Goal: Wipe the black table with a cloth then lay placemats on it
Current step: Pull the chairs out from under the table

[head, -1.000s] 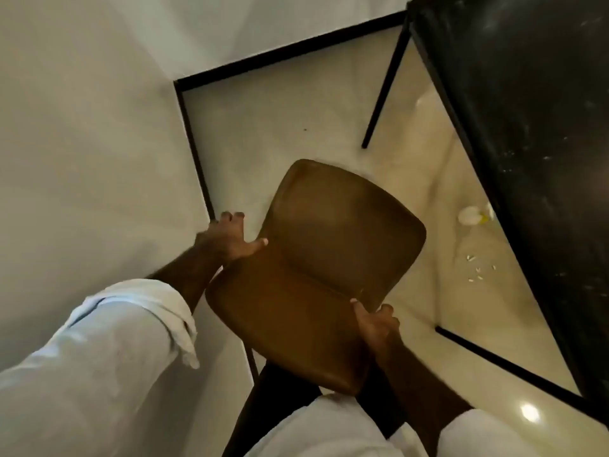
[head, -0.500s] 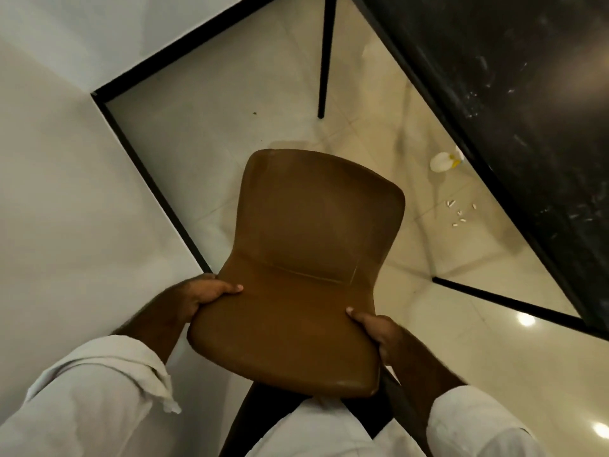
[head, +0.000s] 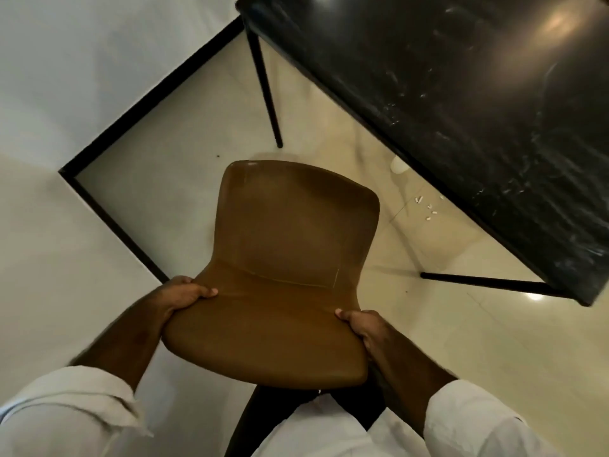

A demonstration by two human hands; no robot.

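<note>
A brown chair (head: 290, 258) fills the middle of the view, seen from above its backrest. My left hand (head: 184, 293) grips the backrest's left edge and my right hand (head: 361, 324) grips its right edge. The black table (head: 461, 103), glossy with pale smears and streaks, stands at the upper right, apart from the chair. No cloth or placemat is in view.
White walls with a black skirting (head: 108, 222) form a corner on the left behind the chair. Thin black table legs (head: 267, 90) stand on the cream tiled floor. Small white crumbs (head: 428, 209) and a pale object (head: 398, 164) lie on the floor under the table's edge.
The chair has swung round and drawn back from the table, now squarer to me. My left hand slid down to the backrest's lower left edge. The view turned toward the table's end.
</note>
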